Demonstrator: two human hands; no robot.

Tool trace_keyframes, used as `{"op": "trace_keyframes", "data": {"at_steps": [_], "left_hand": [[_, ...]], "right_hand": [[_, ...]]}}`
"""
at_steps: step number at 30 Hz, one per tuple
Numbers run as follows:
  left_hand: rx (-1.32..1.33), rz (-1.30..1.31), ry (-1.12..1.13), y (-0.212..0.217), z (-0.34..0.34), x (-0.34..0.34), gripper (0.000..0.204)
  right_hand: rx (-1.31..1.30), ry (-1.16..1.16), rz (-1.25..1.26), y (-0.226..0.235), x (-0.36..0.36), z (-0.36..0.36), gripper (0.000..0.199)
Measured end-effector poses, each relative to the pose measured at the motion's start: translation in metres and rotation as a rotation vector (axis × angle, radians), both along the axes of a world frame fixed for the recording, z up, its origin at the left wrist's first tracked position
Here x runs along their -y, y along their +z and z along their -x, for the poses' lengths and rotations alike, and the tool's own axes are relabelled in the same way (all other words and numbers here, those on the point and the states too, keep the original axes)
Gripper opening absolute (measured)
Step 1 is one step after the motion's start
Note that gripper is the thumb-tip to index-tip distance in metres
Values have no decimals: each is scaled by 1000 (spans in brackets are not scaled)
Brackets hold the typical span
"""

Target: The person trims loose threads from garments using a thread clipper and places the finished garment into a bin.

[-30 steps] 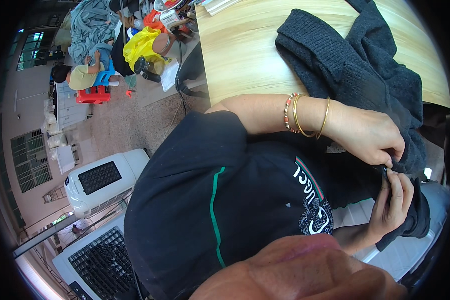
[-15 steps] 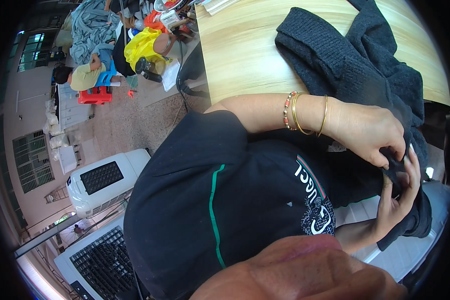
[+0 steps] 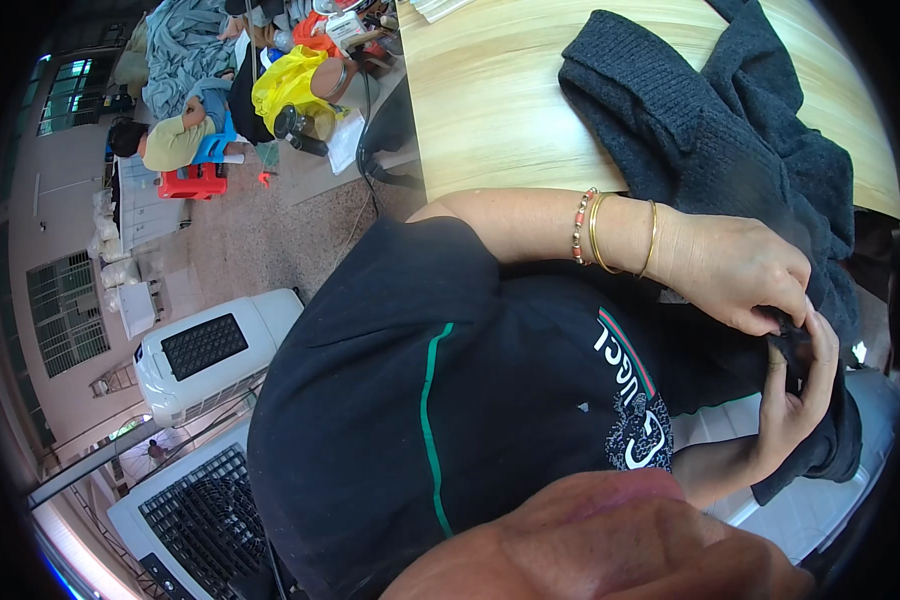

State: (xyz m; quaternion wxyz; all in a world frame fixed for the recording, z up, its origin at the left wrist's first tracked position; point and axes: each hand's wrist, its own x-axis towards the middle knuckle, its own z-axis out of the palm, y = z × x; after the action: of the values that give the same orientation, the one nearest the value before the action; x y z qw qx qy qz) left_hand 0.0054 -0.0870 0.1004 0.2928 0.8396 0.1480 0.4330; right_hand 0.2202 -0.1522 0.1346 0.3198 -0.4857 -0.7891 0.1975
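My left hand (image 3: 745,270), with bracelets (image 3: 598,230) on its wrist, bends its fingers down onto dark fabric and pinches it between thumb and fingertips. Just below, my right hand (image 3: 802,395) has its thumb and fingers closed round the same bunched fabric from the other side. The fingertips of both hands nearly meet there. This fabric appears to belong to a charcoal knitted garment (image 3: 705,150), part of which lies on the table, with a ribbed band showing. Lower dark cloth hangs over my right wrist. Anything small between my fingertips is hidden.
A pale wood-grain table (image 3: 500,110) stands at the top. On the left are a white air cooler (image 3: 215,355) and a black-grilled unit (image 3: 205,515). Farther off, a seated person (image 3: 175,143), a red stool (image 3: 192,182), a yellow bag (image 3: 288,85) and heaped grey-blue cloth (image 3: 185,60) appear.
My two hands' fingertips have drawn closer together over the pinched fabric. The garment on the table lies much as before; the whole view has shifted slightly.
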Motion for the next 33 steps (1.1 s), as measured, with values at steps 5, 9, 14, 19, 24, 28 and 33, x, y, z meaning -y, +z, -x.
{"op": "trace_keyframes", "data": {"at_steps": [5,9,14,19,24,28,33], "left_hand": [[30,-23,20,-8,-5,2,18],[54,-31,23,-11,-8,0,17],[77,-79,35,-13,-11,-3,16],[69,-120,32,-17,-13,-5,15],[52,-186,188,-13,-23,1,13],[31,-269,272,-15,-35,3,14],[129,-317,314,-17,-40,3,16]], "right_hand": [[-198,-83,163,-10,6,-7,38],[-372,-58,164,-19,3,-10,32],[-360,-41,126,-26,0,-18,30],[-382,-56,112,-31,1,-23,25],[-262,-140,5,-28,2,-15,18],[-263,-192,-6,-31,4,-19,20],[-429,-221,-76,-32,3,-11,21]]}}
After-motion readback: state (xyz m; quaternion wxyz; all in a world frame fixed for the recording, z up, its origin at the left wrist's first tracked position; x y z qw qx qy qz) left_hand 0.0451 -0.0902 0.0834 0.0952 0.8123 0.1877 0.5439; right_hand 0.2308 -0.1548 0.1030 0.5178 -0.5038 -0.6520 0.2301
